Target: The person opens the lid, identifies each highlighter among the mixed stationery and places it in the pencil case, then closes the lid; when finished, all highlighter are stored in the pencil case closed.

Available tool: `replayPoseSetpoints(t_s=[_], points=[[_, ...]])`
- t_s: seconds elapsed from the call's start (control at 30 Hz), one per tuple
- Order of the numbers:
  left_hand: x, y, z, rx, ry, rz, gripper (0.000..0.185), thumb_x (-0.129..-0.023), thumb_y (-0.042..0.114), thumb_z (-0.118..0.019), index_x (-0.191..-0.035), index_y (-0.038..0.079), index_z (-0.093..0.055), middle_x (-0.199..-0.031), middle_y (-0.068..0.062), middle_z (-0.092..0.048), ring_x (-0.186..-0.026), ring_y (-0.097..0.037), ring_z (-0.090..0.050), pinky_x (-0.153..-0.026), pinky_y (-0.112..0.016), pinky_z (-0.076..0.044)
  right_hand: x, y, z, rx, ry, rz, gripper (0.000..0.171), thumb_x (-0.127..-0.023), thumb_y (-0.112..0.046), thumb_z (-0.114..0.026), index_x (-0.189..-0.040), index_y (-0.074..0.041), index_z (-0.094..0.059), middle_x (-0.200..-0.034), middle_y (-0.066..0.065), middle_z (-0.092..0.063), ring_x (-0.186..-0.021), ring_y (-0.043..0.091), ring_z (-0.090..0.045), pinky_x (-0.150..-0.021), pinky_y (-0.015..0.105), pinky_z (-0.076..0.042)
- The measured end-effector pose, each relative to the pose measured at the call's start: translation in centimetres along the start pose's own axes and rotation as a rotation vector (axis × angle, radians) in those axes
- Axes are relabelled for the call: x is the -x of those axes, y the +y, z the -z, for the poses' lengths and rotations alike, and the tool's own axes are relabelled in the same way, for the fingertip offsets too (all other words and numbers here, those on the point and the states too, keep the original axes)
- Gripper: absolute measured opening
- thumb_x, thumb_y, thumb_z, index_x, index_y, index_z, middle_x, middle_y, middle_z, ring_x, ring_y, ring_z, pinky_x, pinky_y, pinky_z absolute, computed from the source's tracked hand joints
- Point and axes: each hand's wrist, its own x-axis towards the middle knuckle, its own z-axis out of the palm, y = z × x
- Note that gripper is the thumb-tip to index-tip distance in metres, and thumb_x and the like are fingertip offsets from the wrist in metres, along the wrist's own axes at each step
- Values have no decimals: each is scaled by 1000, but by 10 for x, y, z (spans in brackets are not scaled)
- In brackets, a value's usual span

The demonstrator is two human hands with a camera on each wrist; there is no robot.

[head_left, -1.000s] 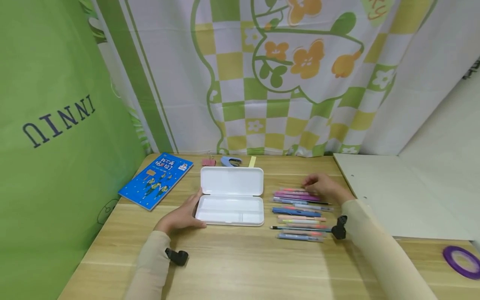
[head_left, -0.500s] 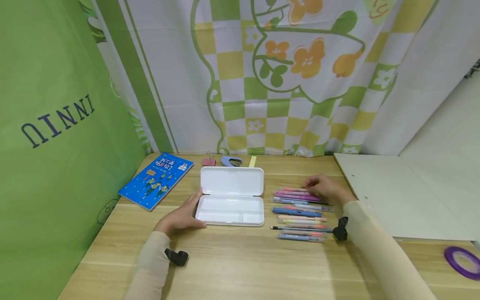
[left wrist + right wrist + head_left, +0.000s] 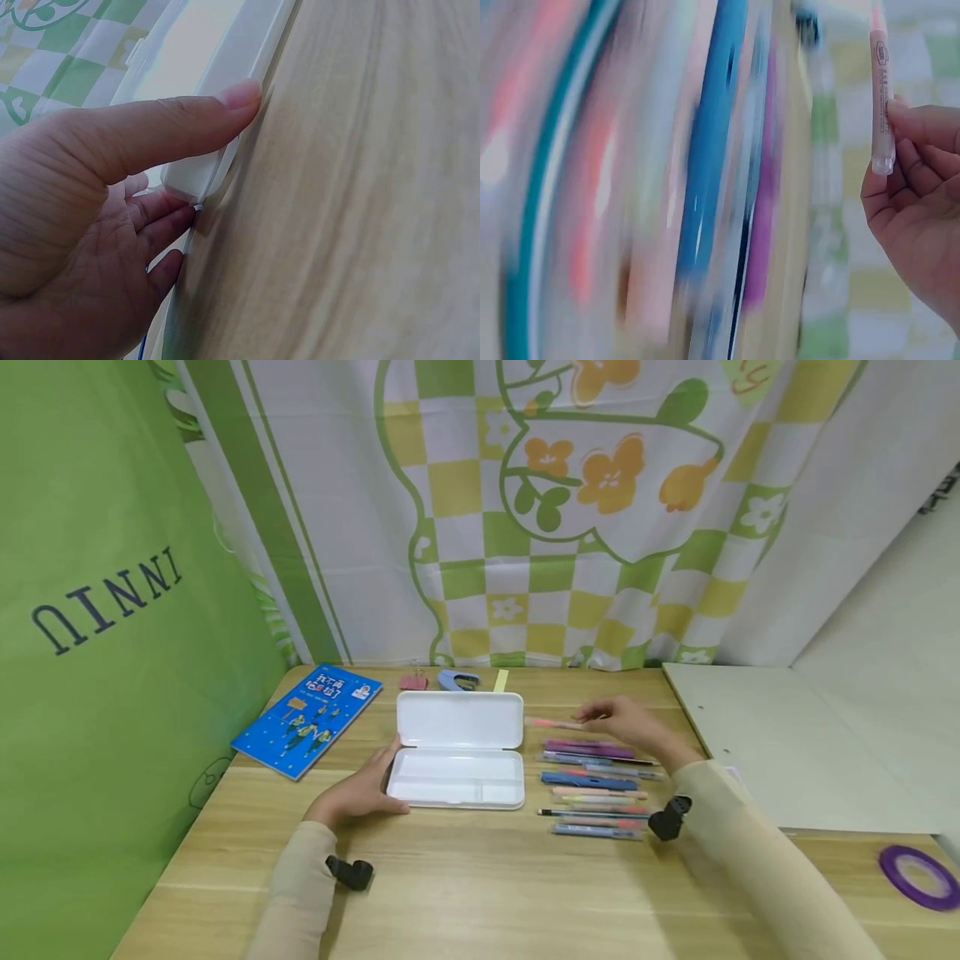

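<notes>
My left hand (image 3: 363, 791) holds the left end of an opened white pencil case (image 3: 457, 802). In the left wrist view the thumb (image 3: 180, 124) lies along the case's front edge, and the other fingers touch its end. My right hand (image 3: 630, 724) pinches a pale pink highlighter (image 3: 883, 101) between thumb and fingers, raised off the table just beyond a row of pens. That row, lying right of the case, includes a blue pen (image 3: 588, 781), a purple pen (image 3: 588, 749) and a dark striped pencil (image 3: 592, 813). The case's compartments hold nothing.
A blue book (image 3: 307, 721) lies at the left. Behind the case are a pink binder clip (image 3: 413, 682), a blue stapler (image 3: 457, 680) and yellow sticky notes (image 3: 501, 680). A white board (image 3: 795, 752) and a purple tape roll (image 3: 918, 877) lie at the right.
My right hand has taken the pink highlighter from the far end of the row and moved it up and slightly left. The left hand stays on the pencil case.
</notes>
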Motion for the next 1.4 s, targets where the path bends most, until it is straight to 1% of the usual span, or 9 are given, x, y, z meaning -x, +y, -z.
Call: replayPoseSetpoints(t_s=[0.17, 0.27, 0.33, 0.5, 0.7, 0.97, 1.13, 1.27, 1.4], points=[[0, 1, 0, -1, -1, -3, 121, -72, 34, -82, -151, 4, 5, -155, -24, -2, -142, -41, -6, -113, -54, -13, -8, -36, -36, -81, -42, 83, 24, -90, -9, -62, -109, 5, -67, -99, 11, -67, -89, 20, -60, -77, 33, -50], [-1, 1, -1, 0, -4, -4, 122, -72, 35, -82, -151, 4, 5, -155, -23, -2, -141, -41, -6, -113, -54, -14, -14, -51, -60, -154, -66, 107, 21, -89, -6, -63, -106, 4, -68, -96, 11, -68, -86, 18, -60, -75, 31, -50], [-1, 0, 0, 0, -6, -2, 122, -72, 35, -82, -151, 5, 6, -155, -23, -2, -142, -40, -7, -113, -53, -14, -18, -58, -76, -165, -71, 131, 18, -89, -4, -62, -104, 3, -69, -96, 11, -69, -85, 16, -60, -75, 29, -50], [1, 0, 2, 1, -2, 11, 121, -73, 34, -81, -151, 6, 6, -155, -23, -2, -142, -40, -7, -113, -53, -12, -31, -70, -106, -122, -48, 191, 15, -85, 0, -64, -98, 4, -70, -91, 11, -70, -81, 10, -58, -73, 25, -49], [4, 3, 3, 14, -9, 28, 118, -75, 33, -80, -151, 7, 6, -156, -22, 0, -142, -41, -4, -113, -55, -11, -43, -78, -129, -52, -17, 187, 10, -81, 3, -66, -89, 2, -72, -83, 9, -69, -74, 8, -55, -68, 21, -48], [4, 5, 2, 7, -12, 16, 118, -74, 32, -80, -152, 7, 6, -155, -23, -3, -141, -41, -7, -112, -55, -12, -40, -82, -144, 53, 12, 186, 3, -81, -1, -71, -84, -2, -73, -78, 4, -70, -71, 8, -59, -67, 20, -49], [5, 6, 3, 3, -8, 11, 118, -74, 32, -80, -151, 6, 6, -154, -24, -5, -141, -41, -8, -113, -55, -13, -38, -81, -144, 51, -1, 177, 5, -82, 0, -69, -82, -3, -74, -81, 5, -71, -75, 10, -61, -69, 21, -49], [4, 6, 3, -7, -7, 3, 118, -74, 31, -80, -151, 5, 6, -154, -25, -5, -140, -43, -9, -112, -55, -13, -34, -79, -134, 15, -21, 187, 9, -85, -1, -66, -90, 0, -74, -88, 7, -72, -84, 16, -64, -75, 24, -51], [2, 5, 2, -3, -9, 2, 118, -75, 31, -80, -151, 5, 6, -154, -25, -4, -141, -42, -8, -112, -55, -13, -28, -77, -111, -32, -20, 205, 15, -87, -1, -63, -98, 3, -72, -95, 11, -71, -92, 22, -65, -81, 30, -53]])
